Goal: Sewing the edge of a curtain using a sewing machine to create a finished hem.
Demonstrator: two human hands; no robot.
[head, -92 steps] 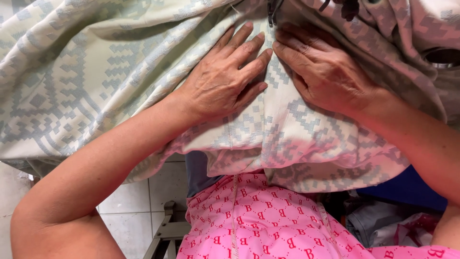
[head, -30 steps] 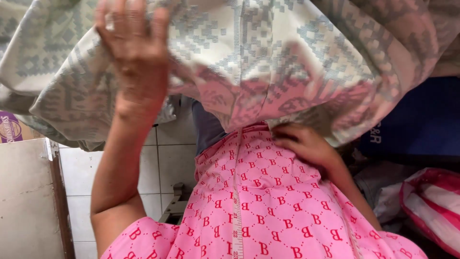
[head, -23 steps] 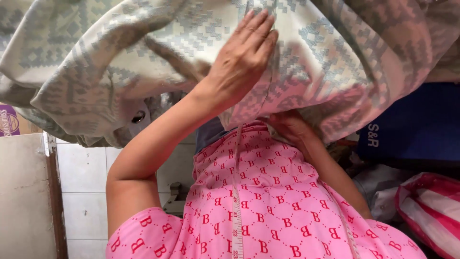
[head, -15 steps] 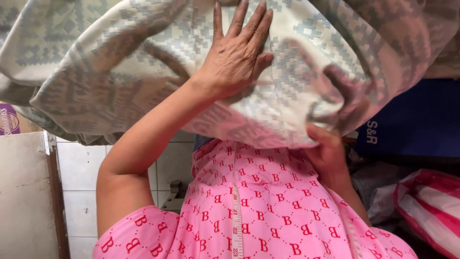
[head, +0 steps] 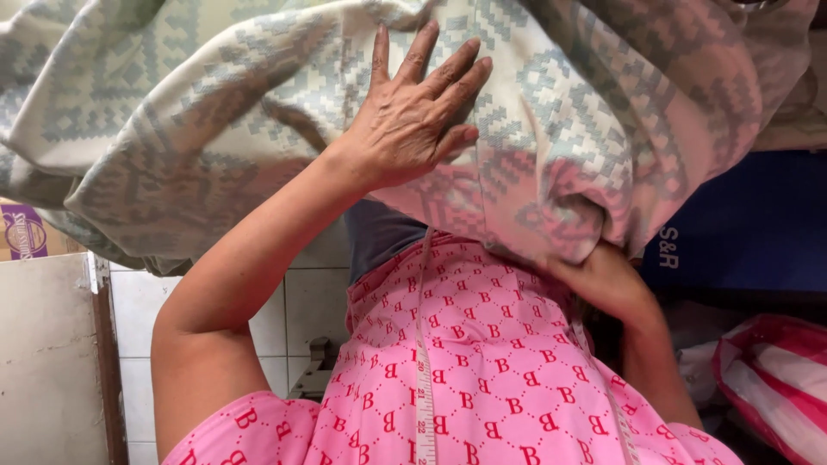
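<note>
My left hand [head: 413,112] lies flat on the patterned cloth [head: 215,120], fingers spread wide and pressed against its pale green-and-cream weave — nothing pinched, just the palm and fingertips resting on the fabric. The cloth hangs bunched across the whole far part of the view, draped from left to right above my lap. My right hand [head: 603,275] is lower and to the right, tucked under the cloth's hanging edge, where the weave turns pinkish; its fingers are curled up into a fold — closed on the fabric, though most of the fingers are hidden by it. A measuring tape [head: 424,387] runs down the front of my pink patterned top [head: 491,370]. White floor tiles [head: 301,310] show near left, beside a pale board [head: 43,362]. A red-and-white striped bag [head: 775,379] sits at the near right, below a dark blue panel [head: 741,224].
</note>
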